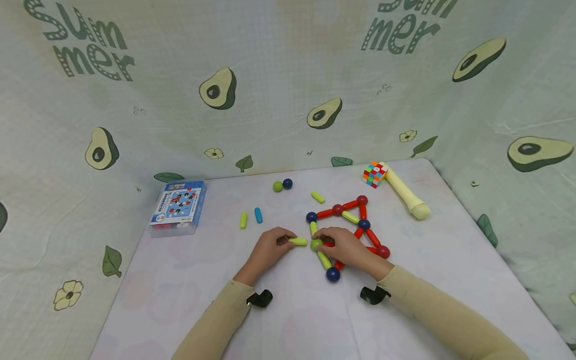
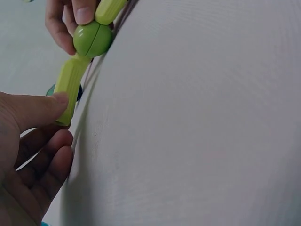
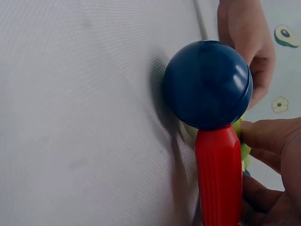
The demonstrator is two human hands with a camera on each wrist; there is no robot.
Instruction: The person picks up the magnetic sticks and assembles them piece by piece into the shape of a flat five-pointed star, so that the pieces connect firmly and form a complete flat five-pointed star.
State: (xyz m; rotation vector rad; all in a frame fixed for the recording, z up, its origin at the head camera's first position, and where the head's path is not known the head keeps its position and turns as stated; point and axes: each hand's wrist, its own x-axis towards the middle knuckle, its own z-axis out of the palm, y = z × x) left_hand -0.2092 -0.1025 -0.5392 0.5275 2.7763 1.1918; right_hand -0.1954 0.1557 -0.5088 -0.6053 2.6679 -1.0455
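Observation:
A flat figure of red and lime rods joined by dark blue and red balls lies on the white table. My left hand pinches a lime rod whose far end meets a green ball. My right hand holds that green ball with its fingertips and rests over the figure's middle. In the right wrist view a dark blue ball caps a red rod close to the camera.
Loose pieces lie behind the hands: a lime rod, a blue rod, another lime rod, a green ball and a blue ball. A clear box stands left; a colour cube and cream handle right.

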